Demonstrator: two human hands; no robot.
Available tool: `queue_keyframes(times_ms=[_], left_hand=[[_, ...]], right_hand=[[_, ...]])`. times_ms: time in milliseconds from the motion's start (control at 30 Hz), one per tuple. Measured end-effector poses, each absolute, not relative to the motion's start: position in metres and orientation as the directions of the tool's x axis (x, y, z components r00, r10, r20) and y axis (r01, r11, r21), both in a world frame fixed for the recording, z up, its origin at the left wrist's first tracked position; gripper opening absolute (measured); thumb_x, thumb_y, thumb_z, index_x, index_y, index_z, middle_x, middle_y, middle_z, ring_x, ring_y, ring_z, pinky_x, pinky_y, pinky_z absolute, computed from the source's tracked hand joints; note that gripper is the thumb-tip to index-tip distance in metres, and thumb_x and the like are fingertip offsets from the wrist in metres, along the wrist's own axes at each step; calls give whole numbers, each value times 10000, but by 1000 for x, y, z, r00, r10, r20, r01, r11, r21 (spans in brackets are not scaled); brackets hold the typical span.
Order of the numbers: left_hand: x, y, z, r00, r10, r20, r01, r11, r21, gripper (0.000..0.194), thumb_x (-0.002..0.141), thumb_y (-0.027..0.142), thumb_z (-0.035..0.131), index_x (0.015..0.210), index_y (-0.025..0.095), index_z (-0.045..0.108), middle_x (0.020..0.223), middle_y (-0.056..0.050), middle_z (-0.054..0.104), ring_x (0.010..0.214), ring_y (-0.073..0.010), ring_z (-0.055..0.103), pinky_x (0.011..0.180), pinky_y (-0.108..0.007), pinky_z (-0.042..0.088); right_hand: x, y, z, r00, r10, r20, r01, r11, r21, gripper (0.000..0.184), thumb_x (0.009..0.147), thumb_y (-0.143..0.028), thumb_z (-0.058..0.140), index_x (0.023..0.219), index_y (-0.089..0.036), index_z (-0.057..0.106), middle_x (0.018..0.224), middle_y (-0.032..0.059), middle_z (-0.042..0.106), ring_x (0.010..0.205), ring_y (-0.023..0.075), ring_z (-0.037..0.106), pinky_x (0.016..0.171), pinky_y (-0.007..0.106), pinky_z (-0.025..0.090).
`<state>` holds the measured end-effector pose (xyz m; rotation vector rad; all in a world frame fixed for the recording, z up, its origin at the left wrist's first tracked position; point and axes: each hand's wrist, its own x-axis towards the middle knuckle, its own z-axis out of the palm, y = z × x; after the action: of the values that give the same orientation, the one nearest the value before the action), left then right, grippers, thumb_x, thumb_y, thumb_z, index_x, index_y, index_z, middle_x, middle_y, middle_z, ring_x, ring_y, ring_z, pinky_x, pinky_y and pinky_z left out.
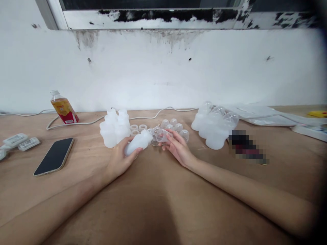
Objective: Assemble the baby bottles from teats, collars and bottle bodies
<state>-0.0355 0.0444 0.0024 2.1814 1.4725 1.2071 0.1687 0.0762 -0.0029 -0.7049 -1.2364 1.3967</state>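
Note:
My left hand (119,158) is wrapped round a small white plastic bottle (139,142), held on its side just above the wooden table (158,204). My right hand (177,147) pinches a clear plastic cap (161,135) right at the bottle's neck. Behind my hands lie several loose clear caps (176,127) and white rings (138,128). A cluster of upright white bottles (114,129) stands just left of the held bottle.
A pile of capped bottles (214,124) lies to the right, with plastic bags (258,114) beyond. A phone (54,156) lies face up at left, near a drink bottle (63,108), white cables (76,122) and small white devices (21,142). A white wall rises behind.

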Motion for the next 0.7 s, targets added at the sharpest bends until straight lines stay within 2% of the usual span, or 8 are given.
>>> queue_keyframes(times_ms=[267,533,700], left_hand=[[-33,45,4,155,867,473,655,-449,608,340,755,390,494,1014,170,501,970,-44,596,854,-184,553,742,-310,437],[-33,46,2,212,830,516,687,-502,525,317,743,401,503,968,179,515,911,-32,605,814,-183,563,717,-305,445],[-34,45,2,247,824,509,694,-517,500,338,742,414,504,987,181,518,940,-38,603,844,-186,558,737,-307,438]], right_hand=[[169,77,-3,-238,950,199,-338,111,-935,305,719,-351,549,970,-230,425,947,29,521,683,123,573,548,253,418],[166,75,-3,-281,926,251,-322,156,-934,290,721,-341,552,957,-231,423,871,11,498,609,86,499,452,208,347],[167,74,-5,-257,920,295,-278,222,-934,295,732,-342,546,975,-232,419,823,0,484,611,89,494,467,215,345]])
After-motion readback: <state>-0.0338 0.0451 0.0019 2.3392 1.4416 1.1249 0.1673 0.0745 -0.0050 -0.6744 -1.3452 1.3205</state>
